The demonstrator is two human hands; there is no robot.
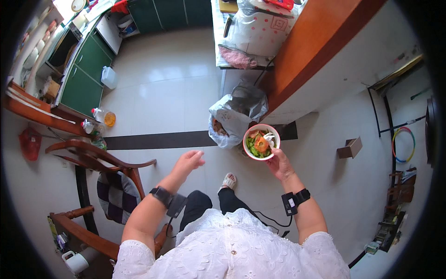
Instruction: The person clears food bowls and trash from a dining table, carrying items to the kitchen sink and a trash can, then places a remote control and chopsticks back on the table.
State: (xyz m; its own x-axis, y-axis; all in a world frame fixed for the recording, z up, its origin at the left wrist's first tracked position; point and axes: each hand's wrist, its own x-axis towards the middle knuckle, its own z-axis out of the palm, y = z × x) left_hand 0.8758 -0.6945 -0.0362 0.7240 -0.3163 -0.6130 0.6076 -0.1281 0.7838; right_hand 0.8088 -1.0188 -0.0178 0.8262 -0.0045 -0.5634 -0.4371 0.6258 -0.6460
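Observation:
My right hand grips the near rim of a white bowl with a red edge. In the bowl lie green vegetable pieces, an orange-red piece that looks like tomato, and white bits like eggshell. My left hand is in the air to the left, fingers loosely curled together, with nothing seen in it. Just beyond the bowl, at its left, a plastic bag on the floor gapes at the top, with brownish scraps showing inside.
A wooden chair with a checkered cushion stands at my left. Oil bottles and a white jug are by green cabinets. An orange-brown wooden post rises beyond the bag; a cardboard box sits right.

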